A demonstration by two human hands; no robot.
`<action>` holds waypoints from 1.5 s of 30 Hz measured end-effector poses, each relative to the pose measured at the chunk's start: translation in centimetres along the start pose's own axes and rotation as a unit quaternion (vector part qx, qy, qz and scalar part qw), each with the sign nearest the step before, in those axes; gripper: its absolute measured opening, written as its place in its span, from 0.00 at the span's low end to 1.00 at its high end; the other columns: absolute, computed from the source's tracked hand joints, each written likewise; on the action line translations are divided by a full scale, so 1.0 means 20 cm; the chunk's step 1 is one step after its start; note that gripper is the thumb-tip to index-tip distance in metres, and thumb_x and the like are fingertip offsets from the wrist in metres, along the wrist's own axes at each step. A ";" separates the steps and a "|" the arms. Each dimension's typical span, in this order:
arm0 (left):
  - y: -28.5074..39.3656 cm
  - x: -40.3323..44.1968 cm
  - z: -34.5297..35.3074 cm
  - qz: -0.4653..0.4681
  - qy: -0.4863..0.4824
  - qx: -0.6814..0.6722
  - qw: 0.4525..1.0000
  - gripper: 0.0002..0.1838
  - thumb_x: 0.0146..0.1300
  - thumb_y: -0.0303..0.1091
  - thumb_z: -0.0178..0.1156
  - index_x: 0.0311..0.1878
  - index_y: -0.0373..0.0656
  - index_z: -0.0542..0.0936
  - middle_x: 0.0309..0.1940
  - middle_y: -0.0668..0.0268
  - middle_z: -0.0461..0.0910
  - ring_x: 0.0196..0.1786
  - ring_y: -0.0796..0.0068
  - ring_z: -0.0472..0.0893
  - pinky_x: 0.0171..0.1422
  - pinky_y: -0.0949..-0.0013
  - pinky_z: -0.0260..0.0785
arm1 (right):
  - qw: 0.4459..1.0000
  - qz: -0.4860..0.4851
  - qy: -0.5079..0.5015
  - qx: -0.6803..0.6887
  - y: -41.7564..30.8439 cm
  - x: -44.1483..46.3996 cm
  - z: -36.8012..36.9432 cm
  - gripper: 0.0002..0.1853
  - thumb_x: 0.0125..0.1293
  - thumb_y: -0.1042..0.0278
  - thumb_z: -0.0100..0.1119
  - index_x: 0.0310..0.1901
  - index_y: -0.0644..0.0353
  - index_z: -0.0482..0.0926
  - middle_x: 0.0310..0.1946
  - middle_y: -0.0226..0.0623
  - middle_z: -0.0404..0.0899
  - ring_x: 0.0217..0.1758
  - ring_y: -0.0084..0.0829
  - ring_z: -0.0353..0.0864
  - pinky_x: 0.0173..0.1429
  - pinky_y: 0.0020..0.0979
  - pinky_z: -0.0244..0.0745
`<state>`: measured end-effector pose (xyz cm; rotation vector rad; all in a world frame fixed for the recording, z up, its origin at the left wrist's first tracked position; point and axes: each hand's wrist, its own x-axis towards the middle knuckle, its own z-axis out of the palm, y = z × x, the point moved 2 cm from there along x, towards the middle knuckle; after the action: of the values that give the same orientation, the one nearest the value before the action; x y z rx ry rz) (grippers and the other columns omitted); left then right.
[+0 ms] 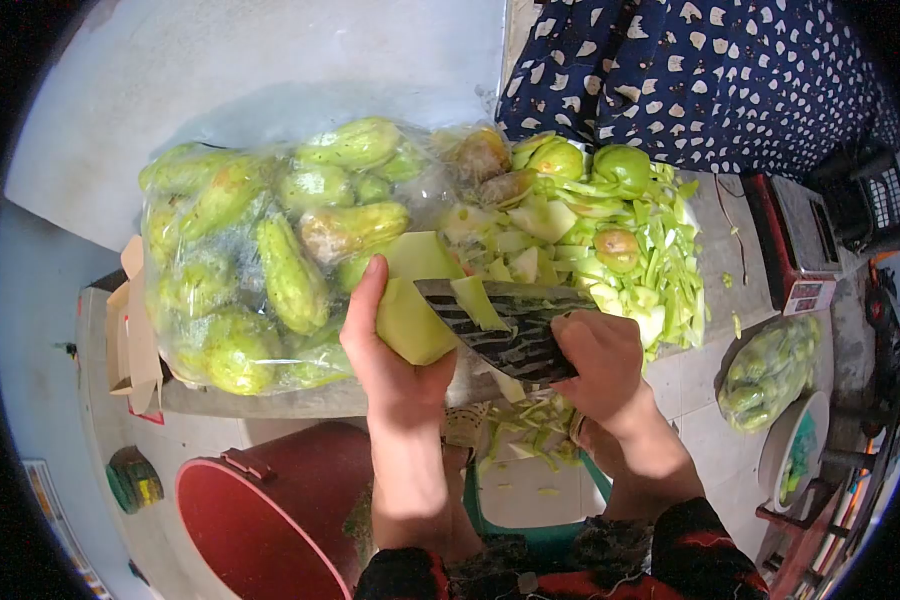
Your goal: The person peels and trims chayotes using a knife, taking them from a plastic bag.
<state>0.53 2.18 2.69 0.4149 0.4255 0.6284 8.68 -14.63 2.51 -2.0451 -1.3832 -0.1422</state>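
Observation:
My left hand is wrapped round a large pale green peeled fruit, its thumb along the left side. Flat cut faces show on the fruit; its exact kind is unclear. In my right hand is a knife with a broad dark blade, its handle hidden in the fist. The blade's tip end lies against the fruit's right side. A pale green slice clings to the blade. Behind my hands, a clear plastic bag holds several long green fruits, some with brown patches.
Green peelings are heaped right of the bag, with whole fruits among them. A red scale stands farther right. Below are a red bin, a green stool and another bagged load. Dark patterned cloth hangs at the back.

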 end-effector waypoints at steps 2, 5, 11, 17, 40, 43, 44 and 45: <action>0.01 0.01 -0.02 -0.011 -0.014 -0.002 1.000 0.22 0.67 0.46 0.52 0.50 0.34 0.77 0.42 0.53 0.82 0.45 0.60 0.81 0.53 0.61 0.73 | 1.000 -0.006 0.012 0.014 0.01 0.00 0.01 0.20 0.38 0.68 0.70 0.34 0.56 0.71 0.27 0.38 0.75 0.32 0.47 0.79 0.34 0.44 0.73; 0.00 0.00 -0.04 -0.039 -0.015 -0.017 0.999 0.22 0.66 0.46 0.52 0.51 0.35 0.77 0.42 0.54 0.82 0.46 0.60 0.81 0.53 0.60 0.74 | 0.999 0.034 -0.011 -0.004 0.06 0.00 0.03 0.19 0.41 0.69 0.69 0.36 0.57 0.71 0.27 0.40 0.75 0.32 0.49 0.78 0.34 0.44 0.73; -0.02 -0.03 0.01 -0.076 -0.067 -0.004 0.995 0.23 0.67 0.46 0.53 0.53 0.36 0.76 0.46 0.54 0.80 0.48 0.60 0.80 0.51 0.57 0.74 | 0.985 0.169 -0.029 -0.029 0.17 0.03 0.10 0.13 0.52 0.72 0.64 0.37 0.61 0.70 0.26 0.45 0.77 0.30 0.54 0.78 0.34 0.48 0.72; -0.06 0.03 0.00 -0.037 -0.037 0.010 0.999 0.22 0.68 0.43 0.53 0.57 0.36 0.73 0.49 0.55 0.77 0.50 0.62 0.78 0.54 0.55 0.73 | 0.947 0.292 0.060 0.115 0.15 0.06 0.01 0.08 0.60 0.73 0.59 0.35 0.64 0.70 0.21 0.50 0.76 0.28 0.55 0.78 0.31 0.45 0.71; -0.13 0.03 -0.03 -0.095 0.003 -0.146 0.985 0.30 0.66 0.61 0.54 0.46 0.38 0.78 0.40 0.55 0.81 0.44 0.63 0.81 0.51 0.61 0.76 | 0.989 -0.067 0.088 -0.094 -0.02 0.00 0.11 0.06 0.53 0.74 0.62 0.30 0.56 0.73 0.23 0.33 0.73 0.24 0.34 0.77 0.25 0.34 0.72; -0.13 0.03 -0.03 -0.088 0.018 -0.114 0.989 0.28 0.67 0.60 0.52 0.46 0.39 0.78 0.39 0.57 0.82 0.42 0.63 0.81 0.50 0.62 0.76 | 0.991 -0.052 0.086 -0.094 0.00 -0.01 0.14 0.06 0.52 0.73 0.62 0.30 0.56 0.73 0.22 0.34 0.73 0.24 0.36 0.77 0.26 0.36 0.71; -0.14 0.05 -0.04 -0.068 0.027 -0.091 0.993 0.27 0.68 0.58 0.51 0.46 0.39 0.78 0.38 0.57 0.82 0.42 0.63 0.82 0.49 0.61 0.76 | 0.993 -0.039 0.090 -0.071 0.01 -0.02 0.15 0.08 0.50 0.72 0.63 0.30 0.56 0.72 0.22 0.35 0.73 0.25 0.38 0.77 0.27 0.37 0.71; -0.15 0.06 -0.05 -0.047 0.036 -0.068 0.996 0.26 0.69 0.57 0.50 0.46 0.40 0.78 0.38 0.58 0.82 0.41 0.62 0.82 0.48 0.61 0.76 | 0.994 -0.024 0.095 -0.047 0.02 -0.02 0.16 0.10 0.47 0.71 0.65 0.30 0.56 0.72 0.22 0.35 0.73 0.26 0.40 0.77 0.28 0.39 0.71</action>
<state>2.28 1.00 0.17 0.2414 0.4648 0.5787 8.01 -13.23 -0.32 -2.0170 -1.3307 -0.4196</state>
